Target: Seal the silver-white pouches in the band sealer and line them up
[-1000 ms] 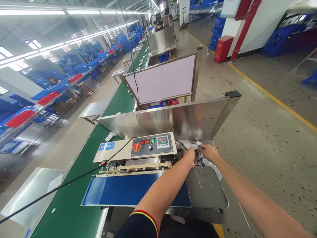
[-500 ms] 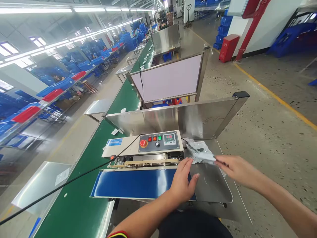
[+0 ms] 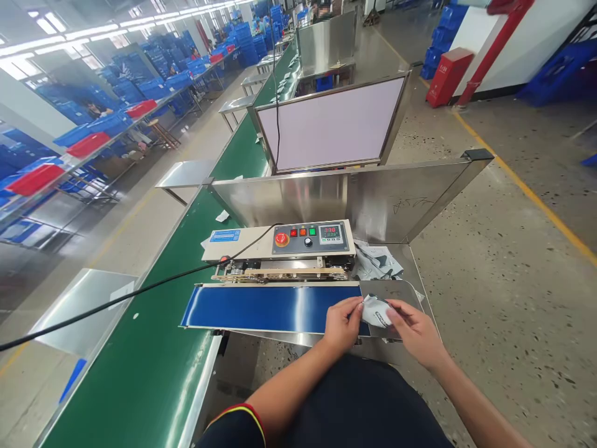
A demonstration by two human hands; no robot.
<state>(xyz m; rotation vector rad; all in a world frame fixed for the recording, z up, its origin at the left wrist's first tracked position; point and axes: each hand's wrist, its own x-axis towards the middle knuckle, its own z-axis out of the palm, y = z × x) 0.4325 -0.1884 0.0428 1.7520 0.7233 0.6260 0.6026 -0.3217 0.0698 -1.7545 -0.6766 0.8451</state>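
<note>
Fingertips of both hands are pinching one small pale pouch (image 3: 377, 311) between them: the left hand (image 3: 342, 323) is gripping its left edge, the right hand (image 3: 415, 333) is closing on its right side. The pouch is lying crosswise, long axis running hand to hand, just at the right end of the blue conveyor belt (image 3: 270, 308), over the steel tray (image 3: 401, 289). Both hands are equally near. Beyond the belt is sitting the sealer's control panel (image 3: 312, 236), with more pouches (image 3: 377, 261) piled to its right.

A steel tray (image 3: 405, 292) bears loose grey pouches (image 3: 379, 261) beside the blue belt (image 3: 265, 308).
</note>
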